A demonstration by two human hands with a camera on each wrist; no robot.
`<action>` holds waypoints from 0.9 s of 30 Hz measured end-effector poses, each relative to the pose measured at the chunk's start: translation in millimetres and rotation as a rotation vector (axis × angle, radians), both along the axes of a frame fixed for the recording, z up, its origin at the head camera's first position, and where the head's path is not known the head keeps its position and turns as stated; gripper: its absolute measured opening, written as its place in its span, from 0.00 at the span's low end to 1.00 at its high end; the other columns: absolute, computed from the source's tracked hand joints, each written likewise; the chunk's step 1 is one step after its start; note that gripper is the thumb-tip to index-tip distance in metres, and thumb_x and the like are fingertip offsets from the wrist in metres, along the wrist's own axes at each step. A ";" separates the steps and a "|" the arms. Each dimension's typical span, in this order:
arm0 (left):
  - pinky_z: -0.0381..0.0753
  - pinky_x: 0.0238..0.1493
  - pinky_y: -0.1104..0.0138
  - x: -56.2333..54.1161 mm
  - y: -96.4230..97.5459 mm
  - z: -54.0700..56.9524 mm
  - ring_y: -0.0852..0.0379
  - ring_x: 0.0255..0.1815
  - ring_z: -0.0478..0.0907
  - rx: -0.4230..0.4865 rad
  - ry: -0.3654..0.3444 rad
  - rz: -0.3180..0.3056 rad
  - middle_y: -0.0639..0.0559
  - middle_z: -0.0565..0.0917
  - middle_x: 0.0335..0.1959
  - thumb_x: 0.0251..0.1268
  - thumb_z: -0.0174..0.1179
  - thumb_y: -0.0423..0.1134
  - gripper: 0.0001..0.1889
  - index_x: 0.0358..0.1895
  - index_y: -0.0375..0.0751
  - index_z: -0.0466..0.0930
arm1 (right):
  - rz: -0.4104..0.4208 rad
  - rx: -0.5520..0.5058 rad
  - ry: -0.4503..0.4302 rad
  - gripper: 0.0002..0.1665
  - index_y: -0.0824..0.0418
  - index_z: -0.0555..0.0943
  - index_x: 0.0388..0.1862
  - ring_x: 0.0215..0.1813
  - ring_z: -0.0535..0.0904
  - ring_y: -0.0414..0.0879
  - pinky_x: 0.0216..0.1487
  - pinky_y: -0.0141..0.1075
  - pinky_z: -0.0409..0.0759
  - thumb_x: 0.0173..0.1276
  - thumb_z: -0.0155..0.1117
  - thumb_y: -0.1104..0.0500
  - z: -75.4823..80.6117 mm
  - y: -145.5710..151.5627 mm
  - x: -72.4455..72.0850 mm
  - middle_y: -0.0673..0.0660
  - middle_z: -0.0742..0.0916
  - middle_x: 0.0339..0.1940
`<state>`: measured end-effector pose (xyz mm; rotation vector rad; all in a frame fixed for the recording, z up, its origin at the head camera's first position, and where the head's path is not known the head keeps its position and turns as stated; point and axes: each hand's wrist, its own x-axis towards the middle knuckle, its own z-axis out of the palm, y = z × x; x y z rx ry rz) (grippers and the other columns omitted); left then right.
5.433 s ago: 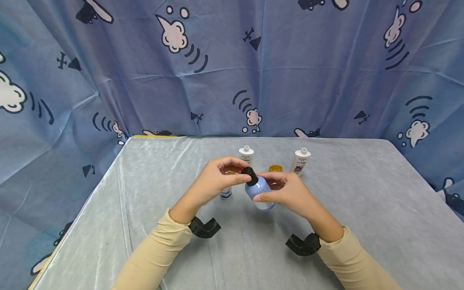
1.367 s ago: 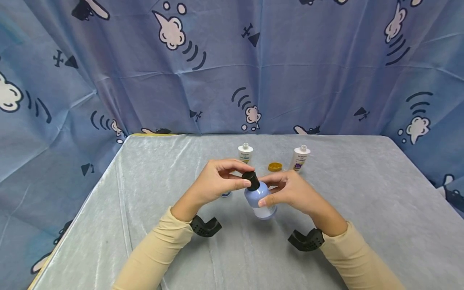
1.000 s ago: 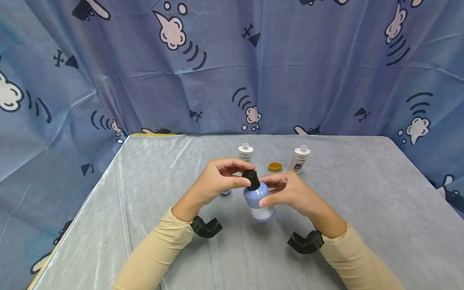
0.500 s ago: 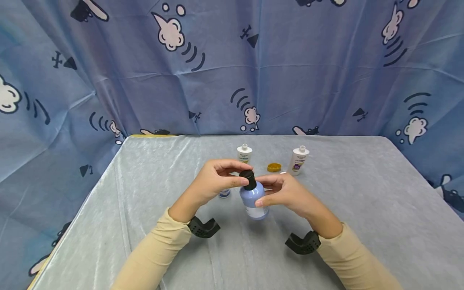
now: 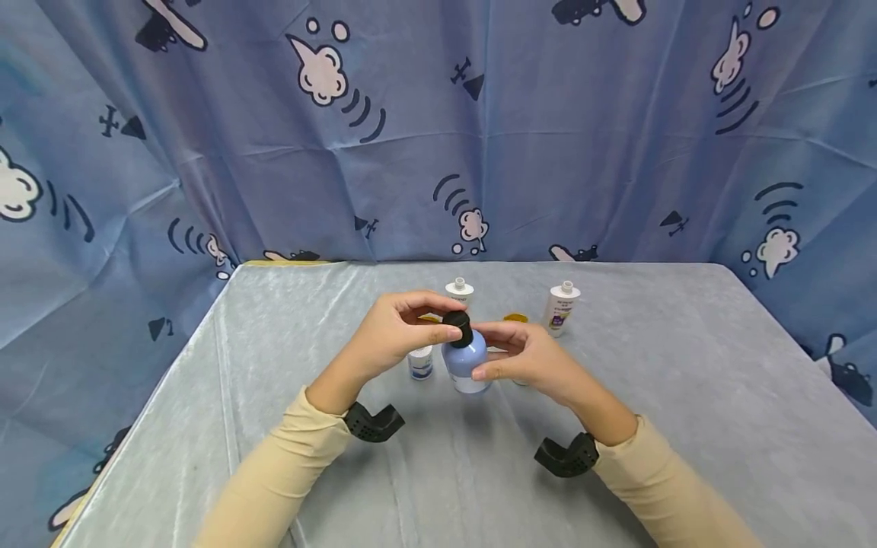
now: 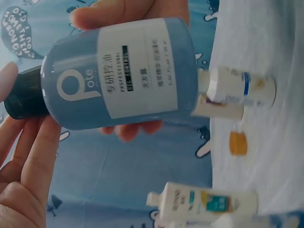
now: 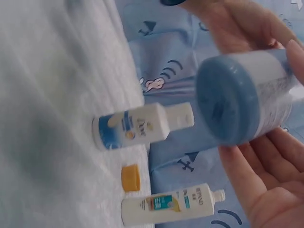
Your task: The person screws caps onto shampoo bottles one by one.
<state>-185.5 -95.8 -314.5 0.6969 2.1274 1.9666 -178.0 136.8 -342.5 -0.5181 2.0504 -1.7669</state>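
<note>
A blue shampoo bottle with a white label is held nearly upright above the table between both hands. My left hand pinches its black cap between thumb and fingers. My right hand grips the bottle's body, thumb in front and fingers behind. The left wrist view shows the label side of the shampoo bottle, its black cap seated at the neck. Its flat base faces the right wrist camera. A white Dove bottle stands behind the hands, partly hidden by the left one in the head view.
White bottles with uncapped necks stand farther back, one teal-labelled and one purple-labelled. A yellow cap lies by the teal-labelled bottle. A grey cloth covers the table, and a blue patterned curtain hangs behind.
The shampoo bottle was tilted over to the left, then dipped and straightened; in the last half second both hands carry it slightly up and left. Both grips stay on the cap and body.
</note>
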 end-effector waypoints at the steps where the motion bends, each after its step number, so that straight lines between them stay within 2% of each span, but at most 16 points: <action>1: 0.86 0.47 0.66 -1.1 -1.4 2.0 0.56 0.43 0.86 -0.001 0.001 0.006 0.44 0.86 0.49 0.58 0.68 0.30 0.18 0.52 0.30 0.83 | -0.001 0.006 0.004 0.44 0.74 0.70 0.69 0.64 0.80 0.58 0.58 0.36 0.83 0.56 0.78 0.61 0.1 0.5 -1.7 0.71 0.77 0.68; 3: 0.86 0.47 0.66 -3.9 -5.4 6.0 0.57 0.43 0.86 -0.007 0.004 0.028 0.44 0.87 0.48 0.58 0.68 0.30 0.18 0.52 0.29 0.83 | 0.000 0.010 0.013 0.43 0.73 0.70 0.69 0.65 0.79 0.59 0.59 0.37 0.82 0.56 0.78 0.63 0.0 1.3 -5.1 0.70 0.77 0.68; 6: 0.86 0.46 0.67 -8.9 -13.0 12.3 0.59 0.41 0.86 -0.025 0.017 0.080 0.44 0.87 0.48 0.58 0.69 0.30 0.17 0.52 0.31 0.84 | 0.003 0.010 0.048 0.41 0.72 0.71 0.68 0.65 0.79 0.55 0.63 0.38 0.80 0.57 0.76 0.65 -1.1 3.7 -9.3 0.70 0.79 0.66; 10: 0.86 0.47 0.67 -17.1 -23.2 19.2 0.60 0.41 0.86 -0.078 0.073 0.163 0.45 0.88 0.49 0.58 0.71 0.32 0.17 0.51 0.34 0.85 | -0.009 0.020 0.072 0.39 0.71 0.72 0.67 0.65 0.80 0.51 0.63 0.36 0.80 0.57 0.75 0.66 -0.7 6.8 -14.6 0.69 0.81 0.64; 15: 0.84 0.50 0.66 -27.8 -33.7 23.2 0.59 0.47 0.84 -0.162 0.127 0.273 0.49 0.89 0.46 0.58 0.72 0.38 0.17 0.51 0.41 0.86 | -0.064 0.093 0.061 0.39 0.66 0.73 0.68 0.70 0.75 0.56 0.63 0.35 0.79 0.59 0.76 0.62 3.6 8.3 -23.3 0.64 0.80 0.67; 20: 0.83 0.52 0.65 -36.6 -40.2 25.0 0.56 0.49 0.84 -0.201 0.137 0.330 0.52 0.89 0.45 0.58 0.73 0.41 0.17 0.51 0.43 0.87 | -0.131 0.151 0.079 0.36 0.60 0.76 0.67 0.73 0.72 0.54 0.70 0.41 0.74 0.58 0.77 0.59 7.4 6.5 -32.2 0.59 0.79 0.69; 24: 0.83 0.52 0.65 -42.3 -44.0 26.8 0.59 0.47 0.84 -0.214 0.161 0.381 0.51 0.88 0.44 0.58 0.73 0.43 0.17 0.50 0.44 0.87 | -0.182 0.153 0.079 0.35 0.60 0.75 0.67 0.73 0.73 0.53 0.72 0.43 0.73 0.60 0.75 0.60 7.4 4.7 -39.9 0.58 0.79 0.69; 27: 0.83 0.53 0.65 -47.2 -47.4 27.3 0.60 0.48 0.82 -0.223 0.170 0.425 0.49 0.88 0.45 0.58 0.73 0.44 0.17 0.50 0.44 0.87 | -0.215 0.175 0.054 0.36 0.58 0.75 0.68 0.73 0.71 0.53 0.72 0.44 0.73 0.61 0.75 0.57 7.6 2.7 -46.2 0.57 0.79 0.70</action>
